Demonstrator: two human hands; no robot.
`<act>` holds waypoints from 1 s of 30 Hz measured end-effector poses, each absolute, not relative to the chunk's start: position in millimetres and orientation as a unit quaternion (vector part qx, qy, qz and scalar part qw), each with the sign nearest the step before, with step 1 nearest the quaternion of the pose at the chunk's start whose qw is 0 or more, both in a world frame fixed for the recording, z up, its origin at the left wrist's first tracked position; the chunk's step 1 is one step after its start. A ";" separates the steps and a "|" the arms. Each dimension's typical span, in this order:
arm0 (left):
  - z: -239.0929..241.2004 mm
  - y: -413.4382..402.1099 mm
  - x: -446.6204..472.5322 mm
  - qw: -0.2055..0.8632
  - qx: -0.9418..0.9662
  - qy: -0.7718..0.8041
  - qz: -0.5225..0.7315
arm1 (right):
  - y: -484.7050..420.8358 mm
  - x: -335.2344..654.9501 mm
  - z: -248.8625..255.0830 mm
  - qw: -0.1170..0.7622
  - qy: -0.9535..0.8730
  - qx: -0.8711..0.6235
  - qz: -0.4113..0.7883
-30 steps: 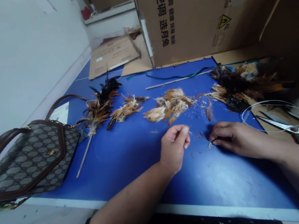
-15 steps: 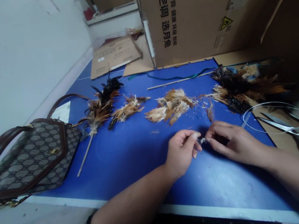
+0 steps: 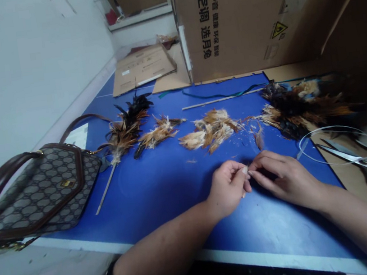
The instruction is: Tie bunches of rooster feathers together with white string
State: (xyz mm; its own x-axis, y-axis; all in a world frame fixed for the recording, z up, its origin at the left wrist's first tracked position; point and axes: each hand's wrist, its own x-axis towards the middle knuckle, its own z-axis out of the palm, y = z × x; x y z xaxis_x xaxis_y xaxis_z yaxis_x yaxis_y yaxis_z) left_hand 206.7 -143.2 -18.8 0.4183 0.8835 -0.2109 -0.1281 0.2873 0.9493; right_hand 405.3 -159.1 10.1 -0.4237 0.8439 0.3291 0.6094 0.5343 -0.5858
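My left hand point(image 3: 230, 185) and my right hand point(image 3: 283, 177) meet above the blue table point(image 3: 164, 195), fingertips almost touching. Both are closed in a pinch; what lies between the fingers is tiny and mostly hidden. Just beyond the right hand lies a thin brown feather point(image 3: 258, 138). Farther back is a pile of cream and brown feathers point(image 3: 214, 128) with white bits scattered around. To its left rests a smaller feather bunch point(image 3: 159, 134). Beside that, dark and brown feathers are bound on a stick as a feather duster point(image 3: 123, 132).
Scissors point(image 3: 366, 162) and a loop of clear strap point(image 3: 332, 163) lie at the right. Dark feathers point(image 3: 295, 103) heap behind them. A patterned handbag point(image 3: 50, 188) stands at left. A large cardboard box point(image 3: 238, 20) rises behind, with a thin stick point(image 3: 219, 100) and green ribbon point(image 3: 212, 95) before it.
My hands have drawn closer together, and the small whitish bit seen between them is now mostly covered by the fingertips. The view has shifted very slightly.
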 end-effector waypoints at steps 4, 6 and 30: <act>-17.8 -141.0 206.2 0.730 0.425 0.372 0.386 | -157.7 407.3 12.2 0.351 -0.793 -0.442 0.229; -17.1 -139.2 205.7 0.749 0.396 0.360 0.390 | -156.6 409.7 13.9 0.368 -0.778 -0.447 0.242; -15.6 -139.5 200.2 0.767 0.450 0.354 0.290 | -159.3 411.5 -0.5 0.322 -0.829 -0.403 0.218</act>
